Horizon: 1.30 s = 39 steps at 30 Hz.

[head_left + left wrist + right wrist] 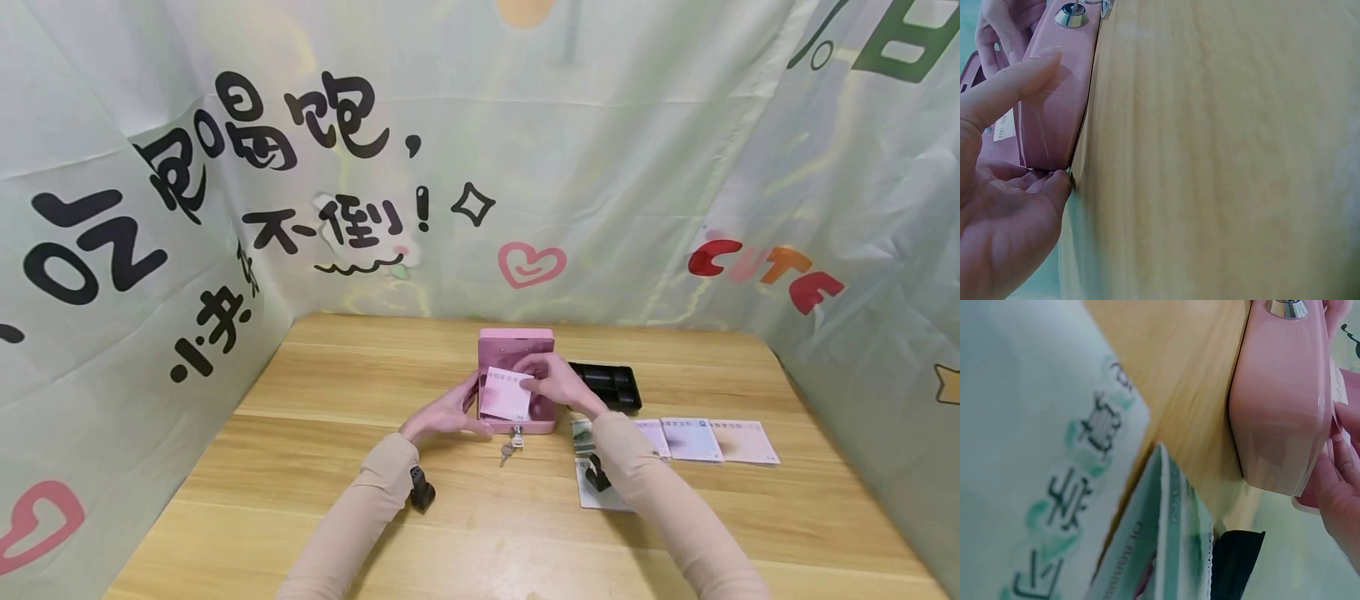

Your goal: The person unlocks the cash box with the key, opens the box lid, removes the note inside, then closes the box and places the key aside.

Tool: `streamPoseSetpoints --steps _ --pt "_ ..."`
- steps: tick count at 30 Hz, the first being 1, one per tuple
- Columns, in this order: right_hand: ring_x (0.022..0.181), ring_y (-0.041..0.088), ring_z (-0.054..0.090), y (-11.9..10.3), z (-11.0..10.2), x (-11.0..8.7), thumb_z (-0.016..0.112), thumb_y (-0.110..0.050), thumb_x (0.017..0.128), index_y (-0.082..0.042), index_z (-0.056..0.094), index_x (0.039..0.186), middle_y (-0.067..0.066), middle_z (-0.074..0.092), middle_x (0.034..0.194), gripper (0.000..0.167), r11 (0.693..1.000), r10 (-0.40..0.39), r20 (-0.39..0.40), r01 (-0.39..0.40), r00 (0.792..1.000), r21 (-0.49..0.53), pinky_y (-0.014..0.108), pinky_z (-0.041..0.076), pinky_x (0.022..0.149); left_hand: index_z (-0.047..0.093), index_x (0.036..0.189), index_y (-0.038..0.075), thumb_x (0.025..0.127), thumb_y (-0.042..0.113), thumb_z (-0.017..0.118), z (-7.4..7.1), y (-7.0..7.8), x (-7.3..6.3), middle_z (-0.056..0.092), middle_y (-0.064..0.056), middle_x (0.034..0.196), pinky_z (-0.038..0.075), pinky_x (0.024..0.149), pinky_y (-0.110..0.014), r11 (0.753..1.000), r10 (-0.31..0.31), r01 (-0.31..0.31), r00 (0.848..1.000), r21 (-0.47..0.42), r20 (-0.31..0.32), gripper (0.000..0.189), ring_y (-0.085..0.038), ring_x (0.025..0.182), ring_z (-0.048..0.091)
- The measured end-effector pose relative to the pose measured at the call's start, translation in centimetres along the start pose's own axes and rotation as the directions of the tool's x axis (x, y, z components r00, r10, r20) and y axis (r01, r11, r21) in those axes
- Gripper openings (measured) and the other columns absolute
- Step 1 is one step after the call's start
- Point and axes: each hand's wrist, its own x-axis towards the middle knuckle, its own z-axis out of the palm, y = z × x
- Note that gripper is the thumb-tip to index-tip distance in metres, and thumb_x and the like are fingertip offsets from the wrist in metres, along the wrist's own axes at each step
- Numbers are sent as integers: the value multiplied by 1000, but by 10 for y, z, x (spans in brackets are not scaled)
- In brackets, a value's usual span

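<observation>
A pink metal cash box (498, 427) stands with its lid (517, 341) raised toward the back. My left hand (444, 414) grips its front left corner. In the left wrist view the thumb (1025, 75) lies on the front face and the fingers curl at the side. My right hand (557, 383) pinches a pinkish play banknote (506, 395) by its right edge, over the inside of the box. The note hides most of the interior. A key sits in the front lock (517, 432), and another key (507, 451) hangs from it.
Behind my right forearm lies a black compartment tray (634, 387). Paper notes spread to the right: a blue one (692, 440), an orange one (745, 442), a green folded one (582, 437) and a pale one (597, 493) nearer me. Printed curtains (600, 192) enclose the wooden table (337, 400).
</observation>
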Motion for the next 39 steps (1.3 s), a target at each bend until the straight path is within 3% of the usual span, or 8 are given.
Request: streamPoseSetpoints --steps 5,14,20,28,39 --pt "86 24 70 -1 0 -2 66 2 89 6 68 114 26 71 107 25 999 -6 -46 7 999 39 30 61 73 2 162 6 75 4 83 0 -1 0 9 -19 170 11 132 -47 1000 -23 24 1000 21 -18 119 -33 158 11" --pt "83 16 67 -3 0 -6 65 4 89 8 68 113 28 71 105 24 996 -62 -107 69 992 64 21 58 70 -1 162 4 77 2 81 0 -2 0 5 -18 170 11 132 -45 1000 -8 8 1000 -2 0 118 -32 158 8" --pt "89 15 67 -10 -2 -10 66 2 90 5 69 114 24 71 112 25 998 -27 -166 37 986 57 16 54 77 -1 162 6 76 4 83 0 0 -1 7 -18 170 13 132 -46 999 -12 12 1000 40 -10 120 -34 158 12" --pt "83 12 61 -17 -9 -19 65 1 91 5 68 115 19 68 98 25 990 4 -195 23 981 138 16 52 76 -3 161 4 76 0 81 1 0 0 2 -18 170 12 132 -44 1000 -14 14 1000 -18 -2 119 -32 158 7" --pt "86 10 66 -20 -22 -41 64 -8 96 3 66 122 22 70 111 28 971 48 -164 -8 985 239 33 63 84 -5 161 5 76 0 81 0 0 1 0 -16 171 11 132 -44 1000 10 -10 1000 1 13 122 -32 159 7"
